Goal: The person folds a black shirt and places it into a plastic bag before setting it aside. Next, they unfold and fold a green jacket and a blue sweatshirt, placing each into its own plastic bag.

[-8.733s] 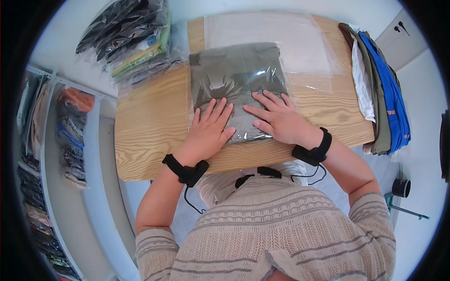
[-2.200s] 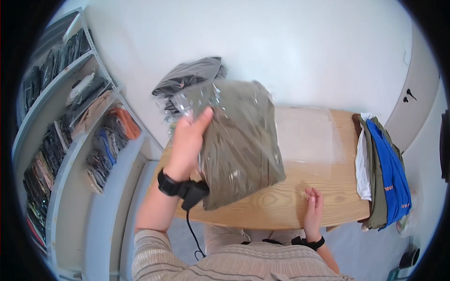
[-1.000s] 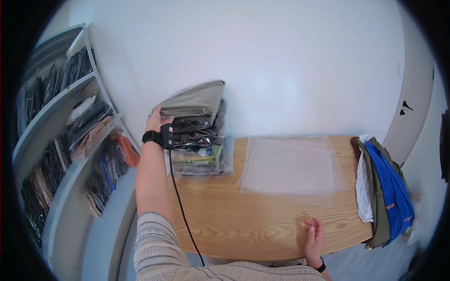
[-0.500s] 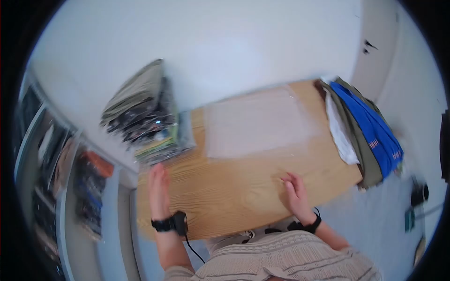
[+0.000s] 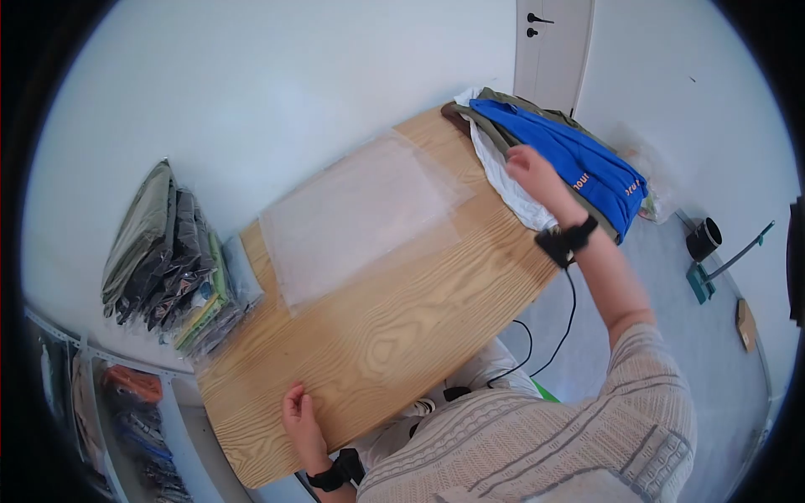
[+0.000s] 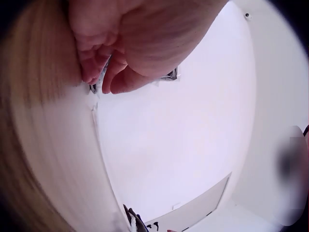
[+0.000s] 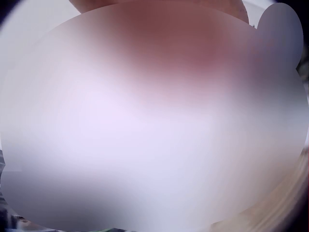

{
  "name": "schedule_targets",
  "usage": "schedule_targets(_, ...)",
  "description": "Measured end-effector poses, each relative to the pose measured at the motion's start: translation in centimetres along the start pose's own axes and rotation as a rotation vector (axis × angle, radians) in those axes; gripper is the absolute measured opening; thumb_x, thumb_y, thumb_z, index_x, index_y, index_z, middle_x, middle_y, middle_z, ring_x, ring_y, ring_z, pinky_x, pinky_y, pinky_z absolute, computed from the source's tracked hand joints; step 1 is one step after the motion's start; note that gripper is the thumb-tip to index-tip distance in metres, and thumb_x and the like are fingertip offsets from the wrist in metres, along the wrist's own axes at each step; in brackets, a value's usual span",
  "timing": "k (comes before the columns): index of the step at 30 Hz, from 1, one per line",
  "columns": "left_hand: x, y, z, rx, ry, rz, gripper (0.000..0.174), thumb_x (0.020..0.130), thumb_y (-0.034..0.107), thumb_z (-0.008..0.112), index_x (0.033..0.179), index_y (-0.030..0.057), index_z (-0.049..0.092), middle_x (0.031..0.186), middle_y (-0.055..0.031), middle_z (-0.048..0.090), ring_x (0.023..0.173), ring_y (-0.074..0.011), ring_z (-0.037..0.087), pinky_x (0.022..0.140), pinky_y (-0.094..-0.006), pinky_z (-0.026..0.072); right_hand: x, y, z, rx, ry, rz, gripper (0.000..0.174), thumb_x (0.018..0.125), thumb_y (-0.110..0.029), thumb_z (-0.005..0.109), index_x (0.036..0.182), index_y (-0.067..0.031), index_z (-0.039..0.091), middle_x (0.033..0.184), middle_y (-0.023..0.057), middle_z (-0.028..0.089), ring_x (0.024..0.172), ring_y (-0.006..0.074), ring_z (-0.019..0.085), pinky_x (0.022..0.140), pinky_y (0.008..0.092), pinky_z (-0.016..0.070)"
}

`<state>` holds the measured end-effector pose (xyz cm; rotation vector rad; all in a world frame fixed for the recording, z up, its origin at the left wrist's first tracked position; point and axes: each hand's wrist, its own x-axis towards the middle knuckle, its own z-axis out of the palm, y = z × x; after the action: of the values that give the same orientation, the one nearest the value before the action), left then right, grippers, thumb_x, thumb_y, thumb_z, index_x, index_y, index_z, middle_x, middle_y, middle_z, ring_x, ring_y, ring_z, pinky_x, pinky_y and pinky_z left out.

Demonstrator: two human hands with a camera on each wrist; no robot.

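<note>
In the head view the right hand is over the pile of loose garments at the table's right end, by the white one and the blue one; its fingers are loosely bent and no cloth is seen in them. The left hand rests at the front left of the wooden table, fingers loosely curled with nothing in them. In the left wrist view that hand is close above the wood. Most of the right wrist view is blurred.
Clear flat bags lie along the table's back edge. A tall stack of bagged clothes stands at the back left, with shelves below it. On the floor at right are a black bin and a green-handled tool.
The olive bagged garment, earlier under both hands and then lifted by the left, lies on the stack. The left hand has come back to the table; the right has moved to the loose garments.
</note>
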<state>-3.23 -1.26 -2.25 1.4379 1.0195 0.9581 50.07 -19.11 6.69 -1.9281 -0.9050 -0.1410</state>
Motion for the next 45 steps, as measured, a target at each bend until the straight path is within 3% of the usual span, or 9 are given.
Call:
schedule_targets(7, 0.4, -0.3, -0.4, 0.059, -0.042, 0.062, 0.02, 0.087, -0.003, 0.051, 0.106, -0.0028, 0.057, 0.126, -0.0159, 0.052, 0.117, -0.0228, 0.049, 0.101, -0.0311, 0.0363, 9.5, 10.4, -1.6, -0.653, 0.041, 0.369, 0.031, 0.079, -0.022, 0.061, 0.103, -0.0027, 0.061, 0.105, 0.0208, 0.064, 0.1, 0.0361, 0.06, 0.088, 0.0429, 0.0484)
schedule_targets(11, 0.3, -0.2, -0.4, 0.087, -0.041, 0.063, 0.018, 0.087, -0.003, 0.052, 0.104, -0.003, 0.058, 0.126, -0.0157, 0.052, 0.116, -0.0229, 0.05, 0.101, -0.0313, 0.0365, 9.2, 11.4, -0.9, -0.819, 0.109, 0.261, 0.022, 0.085, -0.024, 0.056, 0.101, -0.0119, 0.064, 0.106, 0.0158, 0.061, 0.099, 0.0353, 0.06, 0.083, 0.0468, 0.0514)
schedule_targets(15, 0.4, -0.3, -0.5, 0.08, -0.048, 0.078, 0.018, 0.087, -0.003, 0.052, 0.104, -0.0028, 0.059, 0.126, -0.0155, 0.052, 0.115, -0.0224, 0.05, 0.1, -0.0312, 0.0368, 9.4, 11.1, -1.3, -0.808, 0.19, 0.234, 0.02, 0.089, -0.022, 0.05, 0.098, -0.0106, 0.063, 0.1, 0.018, 0.063, 0.095, 0.0374, 0.061, 0.079, 0.0481, 0.0511)
schedule_targets(21, 0.4, -0.4, -0.7, 0.059, -0.079, 0.037, 0.017, 0.088, -0.001, 0.052, 0.104, -0.0016, 0.059, 0.124, -0.0138, 0.054, 0.113, -0.0206, 0.051, 0.099, -0.03, 0.0369, 12.9, 8.7, -8.9, -0.301, 0.877, 0.043, 0.027, 0.094, -0.023, 0.044, 0.098, 0.0, 0.058, 0.095, 0.0267, 0.061, 0.092, 0.0454, 0.057, 0.077, 0.0489, 0.0465)
schedule_targets(25, 1.0, -1.0, -1.0, 0.023, -0.099, 0.048, 0.018, 0.089, 0.0, 0.051, 0.106, -0.001, 0.058, 0.123, -0.0129, 0.054, 0.112, -0.0197, 0.051, 0.098, -0.0297, 0.0374, 12.3, -1.6, -15.6, -0.039, 0.929, -0.1, 0.03, 0.095, -0.021, 0.046, 0.107, 0.0033, 0.057, 0.096, 0.016, 0.063, 0.088, 0.0278, 0.059, 0.081, 0.0375, 0.045)
schedule_targets(34, 0.9, -0.6, -0.8, 0.084, -0.127, 0.117, 0.019, 0.087, 0.002, 0.054, 0.105, -0.0015, 0.058, 0.122, -0.0119, 0.054, 0.111, -0.0195, 0.051, 0.096, -0.0295, 0.0399, 11.4, -18.4, -18.6, 0.819, 0.394, -0.269, 0.024, 0.097, -0.017, 0.047, 0.114, -0.0021, 0.056, 0.099, 0.0042, 0.062, 0.093, 0.0143, 0.058, 0.085, 0.028, 0.0471)
schedule_targets(36, 0.8, -0.4, -0.8, 0.095, -0.131, 0.132, 0.019, 0.087, 0.002, 0.055, 0.105, -0.0015, 0.058, 0.123, -0.0118, 0.053, 0.111, -0.0195, 0.051, 0.095, -0.0293, 0.0405, 13.8, -18.5, -20.7, 1.006, 0.23, -0.312, 0.025, 0.097, -0.019, 0.047, 0.116, -0.0038, 0.055, 0.099, 0.0048, 0.063, 0.089, 0.0152, 0.061, 0.082, 0.0286, 0.0512)
schedule_targets(37, 0.8, -0.3, -0.8, 0.101, -0.142, 0.144, 0.02, 0.087, 0.001, 0.056, 0.106, -0.0012, 0.058, 0.123, -0.0117, 0.052, 0.11, -0.0195, 0.051, 0.095, -0.0289, 0.0409, 10.5, -22.8, -18.6, 1.049, 0.175, -0.23, 0.041, 0.099, -0.033, 0.039, 0.105, 0.0031, 0.058, 0.095, 0.0152, 0.066, 0.085, 0.0265, 0.064, 0.086, 0.0404, 0.0515)
schedule_targets(45, 0.5, -0.1, -0.2, 0.182, -0.187, 0.132, 0.028, 0.088, 0.006, 0.056, 0.116, 0.0, 0.054, 0.131, -0.0121, 0.049, 0.114, -0.0187, 0.05, 0.098, -0.0285, 0.0373, 7.7, -31.0, -18.8, 1.511, -0.382, -0.421, 0.033, 0.098, -0.022, 0.043, 0.105, 0.0067, 0.058, 0.097, 0.0204, 0.066, 0.089, 0.0297, 0.066, 0.089, 0.0427, 0.0521)
